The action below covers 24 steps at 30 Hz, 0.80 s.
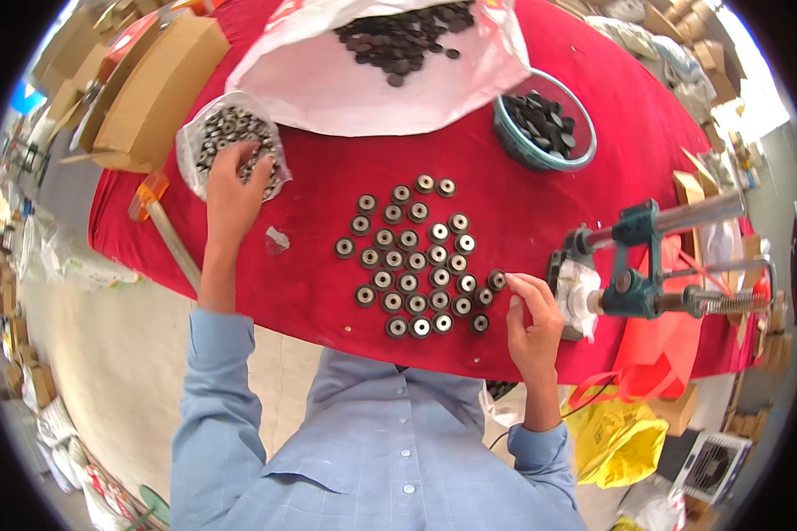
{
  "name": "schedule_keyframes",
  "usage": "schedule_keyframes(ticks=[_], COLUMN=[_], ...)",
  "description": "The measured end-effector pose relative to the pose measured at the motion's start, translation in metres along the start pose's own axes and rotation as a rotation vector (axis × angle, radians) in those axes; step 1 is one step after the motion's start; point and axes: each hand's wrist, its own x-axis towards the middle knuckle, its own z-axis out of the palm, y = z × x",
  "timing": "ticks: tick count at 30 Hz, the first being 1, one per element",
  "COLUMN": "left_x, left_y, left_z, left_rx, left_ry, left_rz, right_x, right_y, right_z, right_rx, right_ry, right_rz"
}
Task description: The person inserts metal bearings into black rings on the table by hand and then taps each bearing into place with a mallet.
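My left hand [236, 184] reaches into a clear plastic bag [188, 146] of small metal parts [230, 124]. Its thumb and fingers curl in among the pieces, and whatever lies between the tips is too small to make out. On the red cloth, several round black pieces with metal centres [407, 239] lie in loose rows. My right hand [534, 329] is beside their right edge, thumb and forefinger apart. The forefinger's tip meets or nearly meets one round black piece with a metal centre [497, 280], which looks slightly tilted.
A white sack [354, 111] spills black discs [403, 40] at the back. A teal bowl [584, 162] holds more discs. A green hand press [633, 257] stands at the right. At the left are a hammer [173, 239] and a cardboard box [164, 97]. The red-covered table [310, 301] curves in front of me.
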Motion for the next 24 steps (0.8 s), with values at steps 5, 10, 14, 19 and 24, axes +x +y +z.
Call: schedule_keyframes(ticks=[5, 10, 14, 19, 24], left_x=[-0.122, -0.194, -0.187, -0.186, -0.179], left_y=[0.043, 0.082, 0.085, 0.086, 0.089], left_z=[0.021, 0.047, 0.061, 0.075, 0.074], left_rx=[0.059, 0.250, 0.331, 0.388, 0.454], left_ry=[-0.165, -0.448, -0.457, -0.450, -0.452], left_rz=[0.131, 0.255, 0.245, 0.254, 0.188], right_x=[-0.037, -0.052, -0.025, 0.007, 0.023], right_y=[0.011, 0.005, 0.000, 0.008, 0.002], right_z=[0.013, 0.042, 0.060, 0.087, 0.081], right_rx=[-0.167, -0.335, -0.376, -0.372, -0.308], right_ry=[0.030, -0.177, -0.222, -0.206, -0.217], right_rz=[0.058, -0.003, -0.007, -0.101, -0.129])
